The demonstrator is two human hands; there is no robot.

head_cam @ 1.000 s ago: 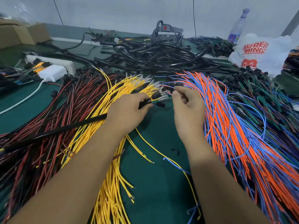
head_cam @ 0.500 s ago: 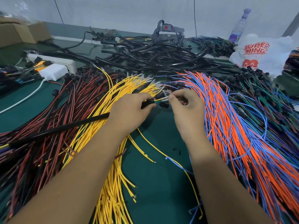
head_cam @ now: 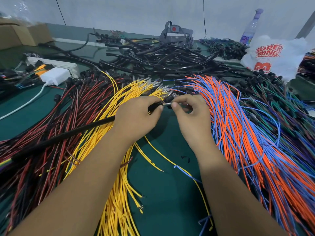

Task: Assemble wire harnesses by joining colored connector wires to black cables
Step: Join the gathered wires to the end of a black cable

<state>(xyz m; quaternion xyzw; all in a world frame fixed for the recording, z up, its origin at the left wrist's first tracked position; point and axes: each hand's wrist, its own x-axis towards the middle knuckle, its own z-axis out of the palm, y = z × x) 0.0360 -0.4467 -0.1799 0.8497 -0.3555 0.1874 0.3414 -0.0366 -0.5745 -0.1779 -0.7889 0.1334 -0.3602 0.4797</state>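
My left hand (head_cam: 136,118) grips the end of a long black cable (head_cam: 68,133) that runs off to the lower left across the red and yellow wires. My right hand (head_cam: 189,113) pinches a thin wire end with a metal terminal (head_cam: 167,104) right at the cable's tip. The two hands almost touch above the green mat (head_cam: 163,184). A fan of yellow wires (head_cam: 119,193) lies under my left forearm. Orange and blue wires (head_cam: 247,142) spread out to the right of my right hand.
Red and black wires (head_cam: 42,125) cover the left. A heap of black cables (head_cam: 162,60) lies at the back, with a grey headset (head_cam: 175,34) behind it. White power strip and charger (head_cam: 54,74) sit back left, cardboard boxes (head_cam: 22,36) beyond. Plastic bag (head_cam: 272,57) and bottle (head_cam: 250,28) stand back right.
My right hand has turned and moved left to the cable tip, bringing its wire end up against it. My left hand has stayed on the black cable.
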